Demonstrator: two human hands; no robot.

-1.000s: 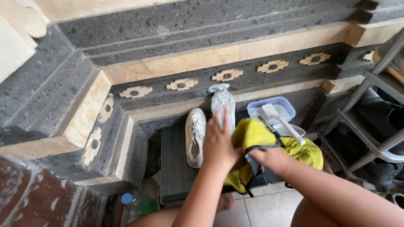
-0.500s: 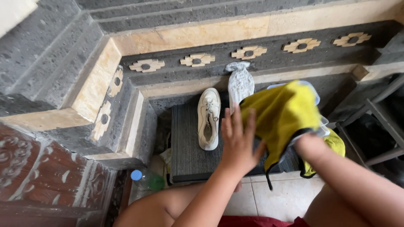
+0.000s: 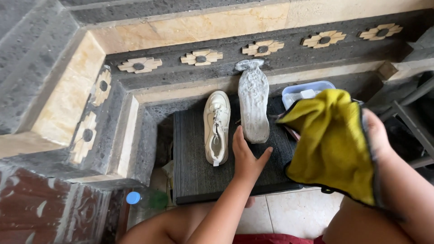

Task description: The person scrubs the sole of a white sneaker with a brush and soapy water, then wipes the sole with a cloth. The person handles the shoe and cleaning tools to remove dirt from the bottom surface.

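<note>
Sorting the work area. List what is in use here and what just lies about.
In use:
- yellow cloth, held in right hand
- sole-up shoe, by left hand
- upright shoe
- dark mat

Lying about:
- clear tub
- blue-capped bottle

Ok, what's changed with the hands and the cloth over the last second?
The left hand came off the yellow cloth and spread flat on the dark mat, just below the overturned shoe. The right hand lifted the cloth clear to the right. Both shoes, the upright one included, stayed put.
</note>
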